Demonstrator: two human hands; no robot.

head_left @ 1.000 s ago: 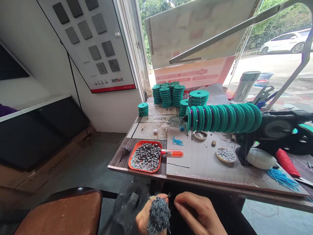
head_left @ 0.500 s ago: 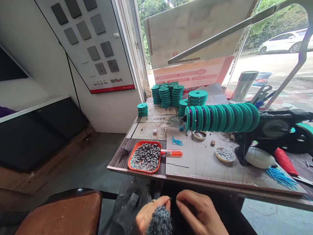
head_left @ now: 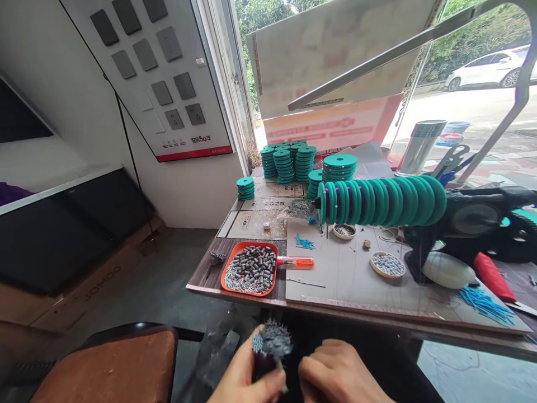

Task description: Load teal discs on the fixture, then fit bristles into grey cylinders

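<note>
Left grip: your left hand (head_left: 243,372) is closed around a dark grey bundle (head_left: 277,338), bristly at its top.
Bundle's place: in front of the counter (head_left: 200,282), low in your view, between your hands.
Right grip: your right hand (head_left: 338,369) is just beside it, fingers curled; you cannot tell whether they pinch anything.
Counter: dark wood grain at its near left corner, with a pale board (head_left: 356,299) lying along the front.
Red tray: the red tray (head_left: 251,244) sits by that corner, holding dark cylinders (head_left: 262,266) and small beads.
Round dish: on the board, the round dish (head_left: 388,277) carries pale pellets.
Green discs: stacks (head_left: 284,168) stand at the back; a row (head_left: 377,202) hangs along the machine (head_left: 474,218).
Room: a brown chair (head_left: 109,369) at your left, a switch panel (head_left: 210,126) on the wall.
Outside: a white car (head_left: 486,70) beyond the window.
</note>
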